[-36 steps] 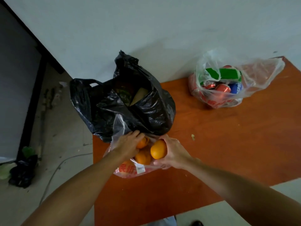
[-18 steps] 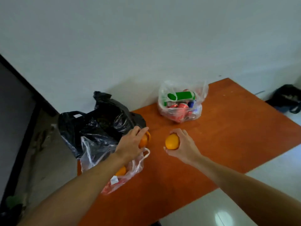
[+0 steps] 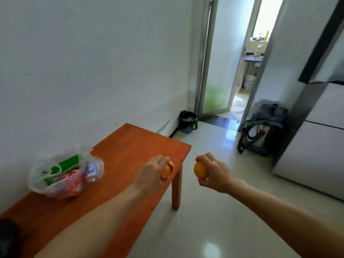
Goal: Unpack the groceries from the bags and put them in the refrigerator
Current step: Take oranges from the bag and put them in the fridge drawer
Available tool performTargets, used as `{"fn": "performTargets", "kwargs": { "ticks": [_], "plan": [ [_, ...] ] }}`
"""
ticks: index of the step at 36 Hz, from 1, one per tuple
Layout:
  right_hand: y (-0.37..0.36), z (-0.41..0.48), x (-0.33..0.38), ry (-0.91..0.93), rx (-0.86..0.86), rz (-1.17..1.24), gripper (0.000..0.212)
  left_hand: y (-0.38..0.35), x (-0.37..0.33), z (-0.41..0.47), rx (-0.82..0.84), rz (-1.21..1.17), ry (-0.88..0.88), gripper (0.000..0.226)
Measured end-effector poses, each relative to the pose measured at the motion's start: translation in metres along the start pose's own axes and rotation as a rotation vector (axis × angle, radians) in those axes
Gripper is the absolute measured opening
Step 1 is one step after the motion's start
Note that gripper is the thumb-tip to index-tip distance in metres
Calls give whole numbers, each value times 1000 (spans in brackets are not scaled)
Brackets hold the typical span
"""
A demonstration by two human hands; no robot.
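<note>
Black bag [image 3: 7, 237]: only a dark corner in view, at the near left end of the surface [image 3: 119, 183]; contents not visible.

Left hand [image 3: 154, 174]: grip clamped from above on an orange [image 3: 167, 171], fingers wrapped over most of the fruit, only a slice of peel showing. Held above the right edge of the surface, close to its far right corner; contact with the wood cannot be told.

Right hand [image 3: 214, 174]: grip clamped on a second orange [image 3: 200, 170], fingers curled over top and back, fruit facing left toward the other hand. Past the right edge of the surface, over the floor [image 3: 214, 229], level with the left hand and just beside it.

Clear bag [image 3: 65, 175]: on the surface near the wall-side edge, left of both hands and well apart from them. Green carton and drink cans inside, not yet unpacked.

Refrigerator [image 3: 320, 146]: pale panelled front at the right edge of view, beyond the floor, forward and to the right of both hands. Doors apparently shut, though the dark overhanging panel above is hard to read.

Governing relation: refrigerator to the right and ahead; right hand the nearer of the two, left hand one fruit-gap farther. Oranges round, so no long axis to align. Both grips full, hence judged need to free one hand, likely the right, for the door.

Backpack [image 3: 264, 131] and dark bin [image 3: 187, 120]: on the floor farther off, near the open doorway [image 3: 232, 67].
</note>
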State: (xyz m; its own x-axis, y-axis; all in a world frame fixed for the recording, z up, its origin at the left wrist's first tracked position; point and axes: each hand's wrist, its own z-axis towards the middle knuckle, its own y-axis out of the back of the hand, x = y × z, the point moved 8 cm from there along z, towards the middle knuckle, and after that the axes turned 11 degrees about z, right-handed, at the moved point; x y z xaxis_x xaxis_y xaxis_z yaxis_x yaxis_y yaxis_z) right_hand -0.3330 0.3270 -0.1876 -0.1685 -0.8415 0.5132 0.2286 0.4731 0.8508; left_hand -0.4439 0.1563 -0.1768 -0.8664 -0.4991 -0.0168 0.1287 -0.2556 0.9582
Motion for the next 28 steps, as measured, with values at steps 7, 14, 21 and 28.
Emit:
{"fn": "performTargets", "kwargs": {
  "ticks": [7, 14, 21, 28],
  "plan": [
    [103, -31, -151, -221, -208, -48, 70, -46, -120, 153, 43, -68, -263, 65],
    [190, -70, -271, -473, -336, -80, 71, -82, -240, 280, 86, -86, -459, 58],
    [277, -145, -370, -699, -485, -136, 67, -98, -392, 391, 60, -93, -718, 70],
    [340, -214, -473, -864, -586, -181, 71, -120, -543, 461, 18, -86, -919, 65]
  ]
}}
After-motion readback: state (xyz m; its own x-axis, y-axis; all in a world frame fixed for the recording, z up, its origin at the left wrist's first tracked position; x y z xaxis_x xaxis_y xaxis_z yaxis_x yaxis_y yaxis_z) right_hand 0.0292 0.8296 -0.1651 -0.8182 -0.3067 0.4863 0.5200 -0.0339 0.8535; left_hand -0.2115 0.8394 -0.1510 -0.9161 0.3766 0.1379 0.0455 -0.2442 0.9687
